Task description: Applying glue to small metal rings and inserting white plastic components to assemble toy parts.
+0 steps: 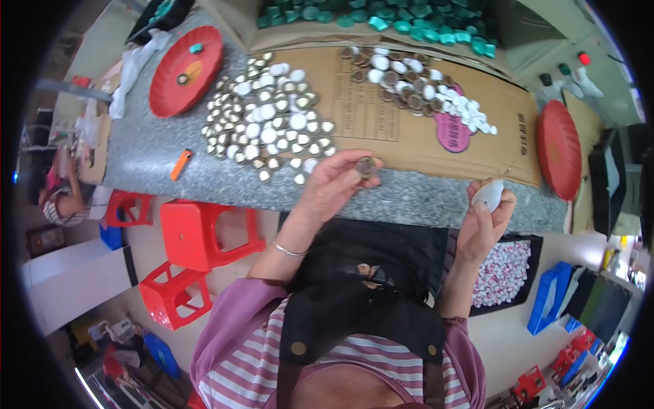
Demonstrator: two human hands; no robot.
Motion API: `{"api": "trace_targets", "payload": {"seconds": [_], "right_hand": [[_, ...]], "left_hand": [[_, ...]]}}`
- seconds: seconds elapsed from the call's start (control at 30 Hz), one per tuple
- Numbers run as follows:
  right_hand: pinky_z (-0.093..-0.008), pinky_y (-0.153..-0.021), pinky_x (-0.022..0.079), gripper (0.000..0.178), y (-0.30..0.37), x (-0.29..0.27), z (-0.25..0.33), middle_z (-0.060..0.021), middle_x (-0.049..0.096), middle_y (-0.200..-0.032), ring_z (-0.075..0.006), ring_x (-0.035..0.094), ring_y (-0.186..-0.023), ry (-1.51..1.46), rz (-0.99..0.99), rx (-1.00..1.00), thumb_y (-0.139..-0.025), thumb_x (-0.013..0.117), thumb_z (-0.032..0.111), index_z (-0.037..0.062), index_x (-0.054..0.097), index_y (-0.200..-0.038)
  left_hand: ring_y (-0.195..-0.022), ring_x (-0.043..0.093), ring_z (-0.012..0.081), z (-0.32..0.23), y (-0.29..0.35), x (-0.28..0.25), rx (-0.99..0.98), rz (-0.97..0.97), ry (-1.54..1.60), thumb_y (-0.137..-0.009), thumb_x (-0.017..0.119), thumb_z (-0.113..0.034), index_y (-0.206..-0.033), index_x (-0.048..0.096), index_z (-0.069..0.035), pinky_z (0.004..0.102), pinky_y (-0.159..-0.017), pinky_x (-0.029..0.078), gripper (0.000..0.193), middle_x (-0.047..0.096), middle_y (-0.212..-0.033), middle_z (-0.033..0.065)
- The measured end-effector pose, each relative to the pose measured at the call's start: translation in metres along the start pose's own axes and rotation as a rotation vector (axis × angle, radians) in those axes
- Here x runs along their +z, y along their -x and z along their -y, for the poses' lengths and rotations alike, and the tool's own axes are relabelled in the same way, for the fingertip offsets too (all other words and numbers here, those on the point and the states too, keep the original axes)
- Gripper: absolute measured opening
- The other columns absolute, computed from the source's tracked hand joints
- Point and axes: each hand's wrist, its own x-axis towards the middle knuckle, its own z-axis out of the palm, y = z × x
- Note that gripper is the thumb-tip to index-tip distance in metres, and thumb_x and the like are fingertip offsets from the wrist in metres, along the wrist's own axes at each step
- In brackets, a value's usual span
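Observation:
My left hand (pixel 328 189) pinches a small round brown cap-like piece (pixel 366 168) between thumb and fingers, just over the near edge of the counter. My right hand (pixel 485 221), closed, grips a white squeeze bottle (pixel 489 195) whose thin needle tip points up and away from me. The bottle and the piece are well apart. Beyond my left hand spreads a pile of small gold-rimmed and white round pieces (pixel 266 116). Farther right, brown and white round pieces (pixel 402 78) lie on a flat cardboard sheet (pixel 368 126).
Red plates stand at the left (pixel 163 95) and right (pixel 560 150). An orange lighter (pixel 180 165) lies on the speckled grey counter (pixel 146 150). Green pieces (pixel 409 20) fill a box at the back. Red stools (pixel 187 235) and a tray of small pieces (pixel 504 273) are below. A person (pixel 65 198) sits far left.

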Motion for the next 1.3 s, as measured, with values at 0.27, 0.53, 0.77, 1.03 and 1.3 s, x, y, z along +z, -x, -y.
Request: {"api": "trace_targets", "payload": {"seconds": [0.27, 0.53, 0.77, 1.03, 1.3], "right_hand": [[-0.0276, -0.084, 0.044, 0.023, -0.028, -0.11, -0.017, -0.0113, 0.055, -0.106, -0.0173, 0.053, -0.1, 0.452, -0.327, -0.146, -0.082, 0.056, -0.004, 0.003, 0.046, -0.101], [-0.0342, -0.087, 0.04, 0.035, 0.019, -0.054, -0.013, -0.0119, 0.051, -0.103, -0.0218, 0.05, -0.099, 1.058, -0.431, -0.271, -0.076, 0.061, -0.004, -0.002, 0.049, -0.108], [-0.0381, -0.074, 0.046, 0.017, -0.113, -0.037, -0.036, -0.0172, 0.057, -0.09, -0.0341, 0.056, -0.085, 1.435, 0.058, -0.436, -0.076, 0.058, 0.0, 0.0007, 0.062, -0.092], [-0.0409, -0.067, 0.049, 0.014, -0.12, -0.028, -0.023, -0.0151, 0.059, -0.08, -0.0342, 0.059, -0.073, 1.979, 0.343, -0.233, -0.072, 0.055, 0.002, -0.0003, 0.059, -0.086], [-0.0371, -0.068, 0.05, 0.028, -0.087, -0.025, -0.021, -0.014, 0.061, -0.087, -0.0295, 0.059, -0.08, 1.786, 0.414, -0.397, -0.074, 0.05, -0.006, 0.0019, 0.058, -0.1]], "left_hand": [[-0.093, 0.059, 0.022, -0.005, -0.009, 0.003, 0.008, 0.075, 0.009, -0.086, 0.053, -0.007, -0.119, 0.048, 0.001, 0.0326, -0.085, 0.047, 0.034, 0.056, -0.111, 0.0169], [-0.092, 0.059, 0.0214, 0.002, -0.011, 0.004, 0.008, 0.101, 0.0, -0.087, 0.054, -0.009, -0.119, 0.048, 0.001, 0.0316, -0.084, 0.048, 0.034, 0.056, -0.111, 0.0171], [-0.093, 0.059, 0.0207, -0.008, -0.012, 0.012, -0.015, 0.179, -0.006, -0.087, 0.054, -0.009, -0.119, 0.048, 0.001, 0.0309, -0.084, 0.047, 0.034, 0.056, -0.111, 0.0172], [-0.094, 0.059, 0.0215, -0.011, 0.001, -0.006, 0.011, 0.112, 0.046, -0.087, 0.053, -0.008, -0.118, 0.049, 0.001, 0.0323, -0.083, 0.049, 0.032, 0.056, -0.111, 0.0171], [-0.093, 0.059, 0.0199, -0.02, 0.008, -0.005, 0.014, 0.152, 0.032, -0.088, 0.051, -0.006, -0.117, 0.05, 0.0, 0.0312, -0.083, 0.048, 0.03, 0.056, -0.111, 0.0154]]}}
